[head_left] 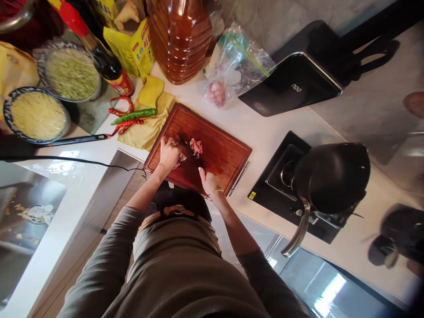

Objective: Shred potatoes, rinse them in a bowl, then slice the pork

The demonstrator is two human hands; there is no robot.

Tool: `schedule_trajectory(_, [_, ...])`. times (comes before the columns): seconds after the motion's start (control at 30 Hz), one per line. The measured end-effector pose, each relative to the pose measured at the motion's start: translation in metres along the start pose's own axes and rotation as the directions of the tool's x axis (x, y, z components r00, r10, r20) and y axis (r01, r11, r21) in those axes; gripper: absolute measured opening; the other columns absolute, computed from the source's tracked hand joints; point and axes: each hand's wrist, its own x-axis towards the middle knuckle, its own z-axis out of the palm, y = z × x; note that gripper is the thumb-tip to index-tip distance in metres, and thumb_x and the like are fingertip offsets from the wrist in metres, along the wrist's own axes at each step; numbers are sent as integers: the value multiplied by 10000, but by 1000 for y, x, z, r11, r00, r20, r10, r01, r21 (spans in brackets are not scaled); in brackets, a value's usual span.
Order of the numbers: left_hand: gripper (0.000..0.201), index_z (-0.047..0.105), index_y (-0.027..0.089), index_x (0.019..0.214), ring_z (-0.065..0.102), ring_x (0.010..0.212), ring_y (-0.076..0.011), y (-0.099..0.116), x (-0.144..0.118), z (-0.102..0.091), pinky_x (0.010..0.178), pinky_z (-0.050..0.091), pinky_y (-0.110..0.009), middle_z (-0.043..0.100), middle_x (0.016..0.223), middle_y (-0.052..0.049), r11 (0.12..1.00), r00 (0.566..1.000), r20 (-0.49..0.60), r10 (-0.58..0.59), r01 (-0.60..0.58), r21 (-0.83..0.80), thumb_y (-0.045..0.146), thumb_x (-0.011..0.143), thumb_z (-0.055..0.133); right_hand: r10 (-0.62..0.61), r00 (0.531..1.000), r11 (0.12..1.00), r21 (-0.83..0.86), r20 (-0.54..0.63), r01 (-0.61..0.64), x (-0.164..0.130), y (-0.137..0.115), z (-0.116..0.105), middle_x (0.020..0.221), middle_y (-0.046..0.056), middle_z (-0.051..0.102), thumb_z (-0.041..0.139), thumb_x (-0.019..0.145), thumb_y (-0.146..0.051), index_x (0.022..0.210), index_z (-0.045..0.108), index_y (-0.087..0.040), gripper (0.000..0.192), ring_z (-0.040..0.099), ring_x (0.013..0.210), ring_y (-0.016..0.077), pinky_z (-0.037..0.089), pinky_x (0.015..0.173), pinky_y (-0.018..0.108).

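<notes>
Left hand (pixel 168 153) pressed closed on raw meat (pixel 196 146) mid cutting board (pixel 198 150), right hand (pixel 209 180) fisted on a barely visible knife handle at the near edge; looked soft, slick, light, best pinned flat from above.

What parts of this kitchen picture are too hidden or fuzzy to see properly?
All in the head view:
- Meat: part lies under the left hand on the cutting board.
- Right hand: whether it holds a knife cannot be told; any blade is lost against the dark wood.
- Bag: crinkled plastic blurs the pink lump inside.
- Oil jug: its top is cut off by the upper edge.
- Dark things at the right edge: too blurred to name.
</notes>
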Motion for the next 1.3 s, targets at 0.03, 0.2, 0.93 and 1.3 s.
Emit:
schedule_trajectory(0.03, [269,704,212,852,531,970,-284,-1,3,0,936,296,-530,686,779,-101,1000,1000,4,12,-12,1,186,848,436,2,1000,1000,2,2,-2,2,-2,0,858,174,701,187,932,-541,894,696,-132,654,657,846,243,411,706,282])
schedule_trajectory(0.2, [239,695,199,762,533,956,-283,-3,7,1,906,324,-517,688,781,-107,999,998,24,49,-50,6,187,832,467,-32,998,997,62,-61,36,18,-18,7,861,157,703,199,939,-522,936,689,-143,619,659,818,231,410,675,271])
schedule_trajectory(0.93, [249,661,223,860,602,912,-245,21,32,-7,916,292,-466,700,909,-65,980,974,155,-163,178,-85,222,857,413,63,984,942,335,-167,-3,-23,19,20,650,86,666,71,932,-492,648,622,-177,695,618,643,166,400,648,249])
schedule_trajectory(1.3, [233,640,241,1002,500,1061,-292,18,-21,-16,962,262,-533,628,1089,-94,997,984,167,-67,73,-31,236,819,495,30,995,967,256,-99,-4,-30,13,25,738,111,701,156,950,-469,732,672,-161,638,646,727,174,401,663,244])
